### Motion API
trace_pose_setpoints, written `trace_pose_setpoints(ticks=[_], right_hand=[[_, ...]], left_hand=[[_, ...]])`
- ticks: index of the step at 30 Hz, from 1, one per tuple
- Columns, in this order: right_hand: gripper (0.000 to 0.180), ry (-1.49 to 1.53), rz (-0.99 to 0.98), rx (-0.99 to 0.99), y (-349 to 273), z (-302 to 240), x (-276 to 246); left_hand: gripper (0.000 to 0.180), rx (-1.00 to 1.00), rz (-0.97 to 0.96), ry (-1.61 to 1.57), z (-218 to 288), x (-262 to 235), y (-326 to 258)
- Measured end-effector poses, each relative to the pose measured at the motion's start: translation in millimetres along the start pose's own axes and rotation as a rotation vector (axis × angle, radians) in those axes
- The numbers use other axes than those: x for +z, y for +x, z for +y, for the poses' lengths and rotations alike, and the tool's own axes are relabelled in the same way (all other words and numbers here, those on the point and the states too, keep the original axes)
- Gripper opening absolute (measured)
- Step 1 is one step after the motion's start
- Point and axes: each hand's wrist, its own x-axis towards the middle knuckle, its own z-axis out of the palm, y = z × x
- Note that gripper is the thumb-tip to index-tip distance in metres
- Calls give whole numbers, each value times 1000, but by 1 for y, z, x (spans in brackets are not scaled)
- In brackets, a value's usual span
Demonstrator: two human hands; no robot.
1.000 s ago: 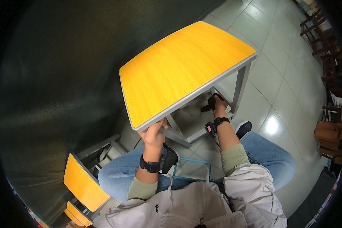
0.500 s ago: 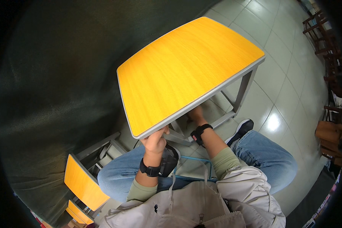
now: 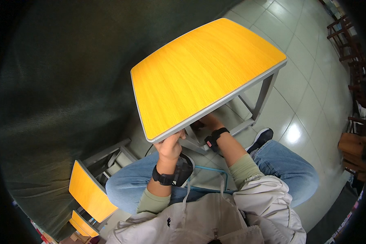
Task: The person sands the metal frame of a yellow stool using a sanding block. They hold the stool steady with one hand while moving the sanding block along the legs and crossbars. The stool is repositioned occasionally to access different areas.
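A school desk (image 3: 211, 73) with a yellow wood-grain top, grey rim and grey metal legs stands in front of me. My left hand (image 3: 169, 147) is closed round the underside of its near edge, close to the near left corner. Reaching beneath the top, my right hand (image 3: 208, 120) is partly covered by the desk, and its fingers are hidden. A dark shape shows beside that hand, too shaded to name. Black straps circle both wrists. The desk's lower grey bar (image 3: 240, 127) runs close to my right wrist.
Another yellow-topped desk (image 3: 90, 191) stands at the lower left beside a dark curtain (image 3: 61, 97). A light blue metal frame (image 3: 209, 189) lies between my legs. Dark wooden stools (image 3: 343, 36) line the right side of the tiled floor (image 3: 301, 93), near a brown box (image 3: 352, 146).
The desk appears slightly farther right in view. My left hand has shifted up and right along with its edge, and my right hand remains underneath.
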Motion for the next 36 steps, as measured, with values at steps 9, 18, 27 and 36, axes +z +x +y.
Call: trace_pose_setpoints(ticks=[9,18,27,36], right_hand=[[33,-287,448,-168,-23,-62,-114],[35,-161,744,-83,2,-50,-85],[32,-400,-155,-114,-61,-161,-33],[21,-1268,541,-569,-46,-181,-146]], left_hand=[[22,-25,41,192,5,9,1],[24,-13,45,196,4,9,-1],[25,-14,48,185,5,11,4],[23,4,76,126,6,14,10]])
